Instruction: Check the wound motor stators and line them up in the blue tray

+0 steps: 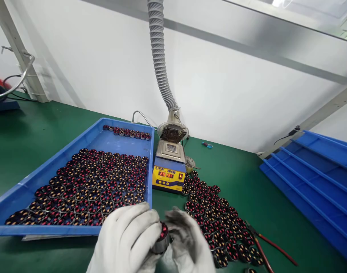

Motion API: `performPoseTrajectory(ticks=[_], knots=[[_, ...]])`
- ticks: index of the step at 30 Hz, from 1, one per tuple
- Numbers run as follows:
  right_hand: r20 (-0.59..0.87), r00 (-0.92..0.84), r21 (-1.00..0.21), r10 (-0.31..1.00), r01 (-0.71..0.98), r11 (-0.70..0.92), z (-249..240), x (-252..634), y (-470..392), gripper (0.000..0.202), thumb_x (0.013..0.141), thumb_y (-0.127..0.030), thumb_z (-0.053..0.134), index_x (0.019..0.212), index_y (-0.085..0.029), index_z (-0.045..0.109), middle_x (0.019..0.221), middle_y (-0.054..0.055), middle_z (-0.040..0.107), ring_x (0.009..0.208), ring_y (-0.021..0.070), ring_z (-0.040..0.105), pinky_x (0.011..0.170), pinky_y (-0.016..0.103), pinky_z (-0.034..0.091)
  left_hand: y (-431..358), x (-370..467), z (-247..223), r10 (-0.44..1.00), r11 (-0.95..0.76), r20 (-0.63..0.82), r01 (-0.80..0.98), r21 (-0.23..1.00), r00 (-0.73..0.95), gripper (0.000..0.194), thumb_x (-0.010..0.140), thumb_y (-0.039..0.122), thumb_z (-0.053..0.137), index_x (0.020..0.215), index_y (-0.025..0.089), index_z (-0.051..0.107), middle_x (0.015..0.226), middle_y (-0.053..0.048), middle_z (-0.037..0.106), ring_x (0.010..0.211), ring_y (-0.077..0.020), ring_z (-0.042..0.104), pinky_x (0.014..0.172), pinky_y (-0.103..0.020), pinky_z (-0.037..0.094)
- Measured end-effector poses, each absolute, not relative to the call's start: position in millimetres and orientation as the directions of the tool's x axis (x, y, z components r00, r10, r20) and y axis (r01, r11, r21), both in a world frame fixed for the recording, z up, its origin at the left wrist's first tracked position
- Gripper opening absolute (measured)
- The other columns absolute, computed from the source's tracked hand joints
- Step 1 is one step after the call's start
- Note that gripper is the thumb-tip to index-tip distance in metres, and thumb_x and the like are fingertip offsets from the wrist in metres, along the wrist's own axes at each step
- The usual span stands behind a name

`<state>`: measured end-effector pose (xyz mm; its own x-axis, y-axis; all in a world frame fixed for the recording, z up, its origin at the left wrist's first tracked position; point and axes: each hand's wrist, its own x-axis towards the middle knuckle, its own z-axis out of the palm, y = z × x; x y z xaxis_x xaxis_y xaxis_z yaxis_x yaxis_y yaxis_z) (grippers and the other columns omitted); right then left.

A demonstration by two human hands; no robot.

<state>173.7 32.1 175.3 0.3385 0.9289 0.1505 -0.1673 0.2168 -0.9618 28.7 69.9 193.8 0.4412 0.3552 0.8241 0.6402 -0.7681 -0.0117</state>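
Both hands wear white gloves. My left hand (pixel 127 237) is wrapped round a small round motor stator (pixel 162 239) with red windings and a dark metal ring, just in front of the tray's near right corner. Close to the stator's right side is my right hand (pixel 187 240), its glove fingertips dark with dirt and smeared by motion; whether they touch it I cannot tell. Rows of similar stators (pixel 93 195) with red or copper windings fill much of the blue tray (pixel 65 229) at left. More stators (pixel 215 216) stand loosely grouped on the green table at right.
Behind my hands stands a yellow-fronted solder pot (pixel 169 178) with lit digits, under a grey fume hose (pixel 159 53) with a round hood. Red-handled pliers (pixel 266 242) lie right of the loose stators. Stacked blue trays (pixel 312 178) lean at far right.
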Motion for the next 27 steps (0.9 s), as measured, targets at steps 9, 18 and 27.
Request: performPoseTrajectory(ticks=[9,18,27], knots=[[-0.199,-0.080,-0.676,0.977,-0.710,-0.196,163.1,161.9,43.4,0.042,0.051,-0.040,0.083,0.088,-0.025,0.068,0.083,0.006,0.071,0.079,0.0229,0.067,0.069,0.037,0.053,71.9,31.6,182.4,0.615,-0.786,0.661,0.403,0.469,0.429,0.021,0.092,0.032,0.045,0.109,0.027,0.055,0.108,-0.003,0.065,0.095,-0.0139,0.062,0.079,-0.021,0.052],[-0.180,0.052,-0.700,0.982,-0.708,-0.091,142.6,156.0,58.8,0.025,0.060,-0.029,0.078,0.082,-0.026,0.065,0.073,-0.001,0.068,0.069,0.0180,0.065,0.068,0.034,0.054,75.6,30.0,188.1,0.820,-0.546,0.482,0.168,0.821,0.310,0.020,0.085,0.022,0.045,0.082,0.027,0.063,0.094,0.002,0.069,0.100,-0.0153,0.060,0.091,-0.022,0.045],[-0.170,-0.113,-0.636,0.979,-0.746,-0.197,143.0,164.7,60.8,0.027,0.060,-0.039,0.077,0.078,-0.023,0.065,0.069,-0.001,0.066,0.063,0.0151,0.064,0.062,0.030,0.055,75.3,33.2,201.0,0.851,-0.413,0.360,0.065,0.909,0.382,0.016,0.075,0.019,0.058,0.080,0.030,0.068,0.092,0.005,0.069,0.094,-0.0136,0.061,0.091,-0.018,0.043]])
